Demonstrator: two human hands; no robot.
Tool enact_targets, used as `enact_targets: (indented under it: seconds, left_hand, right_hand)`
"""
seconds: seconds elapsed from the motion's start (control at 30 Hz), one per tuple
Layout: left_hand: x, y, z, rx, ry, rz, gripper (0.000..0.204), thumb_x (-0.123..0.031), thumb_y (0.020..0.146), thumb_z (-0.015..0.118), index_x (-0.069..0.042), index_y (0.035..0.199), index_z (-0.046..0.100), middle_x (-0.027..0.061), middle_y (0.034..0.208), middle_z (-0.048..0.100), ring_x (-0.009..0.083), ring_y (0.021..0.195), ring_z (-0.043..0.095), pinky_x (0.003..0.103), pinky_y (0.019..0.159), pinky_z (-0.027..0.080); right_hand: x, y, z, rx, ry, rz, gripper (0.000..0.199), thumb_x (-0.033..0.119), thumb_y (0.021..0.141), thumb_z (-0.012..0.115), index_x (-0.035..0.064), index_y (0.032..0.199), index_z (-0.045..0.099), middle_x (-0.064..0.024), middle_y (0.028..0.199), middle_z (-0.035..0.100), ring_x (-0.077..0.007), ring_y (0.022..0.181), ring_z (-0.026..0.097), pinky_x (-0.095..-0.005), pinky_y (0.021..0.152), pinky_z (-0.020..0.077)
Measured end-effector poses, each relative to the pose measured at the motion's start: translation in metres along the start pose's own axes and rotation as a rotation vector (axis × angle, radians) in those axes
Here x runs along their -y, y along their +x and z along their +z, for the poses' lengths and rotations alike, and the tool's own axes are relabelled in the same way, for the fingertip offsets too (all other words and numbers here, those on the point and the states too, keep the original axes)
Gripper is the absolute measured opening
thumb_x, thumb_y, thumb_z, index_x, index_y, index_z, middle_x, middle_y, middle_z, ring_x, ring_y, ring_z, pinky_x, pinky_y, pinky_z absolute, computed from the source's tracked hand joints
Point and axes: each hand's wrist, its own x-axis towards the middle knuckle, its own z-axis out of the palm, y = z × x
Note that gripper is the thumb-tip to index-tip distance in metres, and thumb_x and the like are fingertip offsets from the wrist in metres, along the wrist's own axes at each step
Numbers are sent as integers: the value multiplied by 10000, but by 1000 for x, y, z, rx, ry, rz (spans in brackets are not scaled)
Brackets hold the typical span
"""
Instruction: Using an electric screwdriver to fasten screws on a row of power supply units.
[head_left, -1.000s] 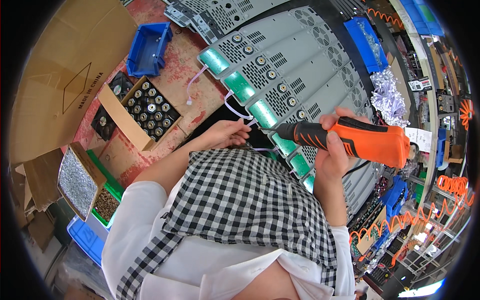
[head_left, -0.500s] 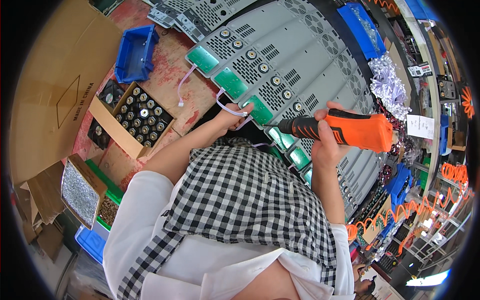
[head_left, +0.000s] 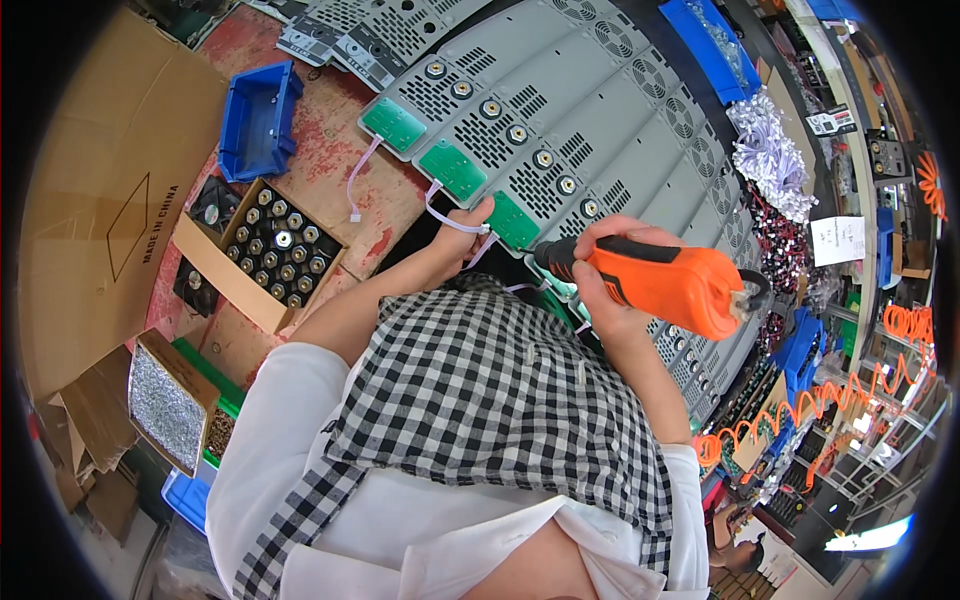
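Note:
In my right hand (head_left: 618,322) is an orange and black power screwdriver (head_left: 665,285), fingers wrapped round its body. Its black nose points left, with the tip at the lower right corner of a green circuit board (head_left: 514,220). That board lies on the near end of a grey perforated metal panel (head_left: 545,190). My left hand (head_left: 455,240) is closed at the board's left edge, fingertips on its corner; its lower fingers are partly hidden. A pale cable (head_left: 447,219) with a white plug runs past those fingers. The screw under the tip is too small to make out.
More grey panels (head_left: 640,130) with boards and round black fittings stretch in a row. On the left stand a carton of black fittings (head_left: 283,243), a blue bin (head_left: 256,130) and a large cardboard box (head_left: 110,200). White cable bundles (head_left: 770,155) and coiled orange hoses (head_left: 800,400) are at right.
The screwdriver has shifted left and down with my right hand, its tail swinging lower, its tip now nearer the board's corner. My left hand stays at the board's edge.

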Motion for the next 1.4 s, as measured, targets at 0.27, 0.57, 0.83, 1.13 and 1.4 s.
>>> enact_targets:
  seconds: [0.27, 0.57, 0.83, 1.13, 1.4]
  left_hand:
    - [10, 8, 4, 2, -120, 142, 393, -467, 778, 488, -96, 881, 565, -55, 624, 485, 28, 474, 365, 184, 388, 235]
    - [3, -6, -12, 18, -68, -10, 360, -473, 785, 485, -119, 716, 496, -29, 614, 434, 57, 516, 371, 198, 436, 252]
    - [1, -85, -40, 62, -222, 166, 158, -105, 843, 447, -14, 966, 486, 46, 800, 509, 99, 660, 491, 212, 580, 396]
    - [-17, -89, 27, 269, -341, 219, 106, -127, 830, 488, -42, 891, 505, 36, 779, 542, 109, 690, 520, 205, 622, 432]
    - [6, -89, 45, 200, -500, 203, 128, -108, 800, 529, -24, 896, 521, 28, 756, 537, 114, 674, 510, 205, 606, 428]
  right_hand:
    - [-4, 6, -6, 53, 15, -63, 463, -102, 596, 553, 70, 967, 336, -152, 826, 510, -184, 674, 511, -316, 629, 447]
    - [19, 16, -10, 74, 186, -118, 469, -70, 607, 602, 58, 977, 345, -187, 914, 522, -196, 678, 530, -323, 605, 452]
    - [30, 14, -18, -125, 268, -73, 435, 34, 592, 602, 83, 945, 352, -154, 862, 506, -192, 652, 504, -404, 656, 440]
    - [49, 15, -38, -180, 331, -99, 405, 119, 619, 603, 96, 957, 380, -101, 908, 506, -162, 690, 484, -400, 681, 415]
    - [51, 0, -65, -194, 393, -152, 432, 111, 628, 601, 90, 1001, 385, -90, 939, 498, -160, 696, 492, -399, 689, 422]
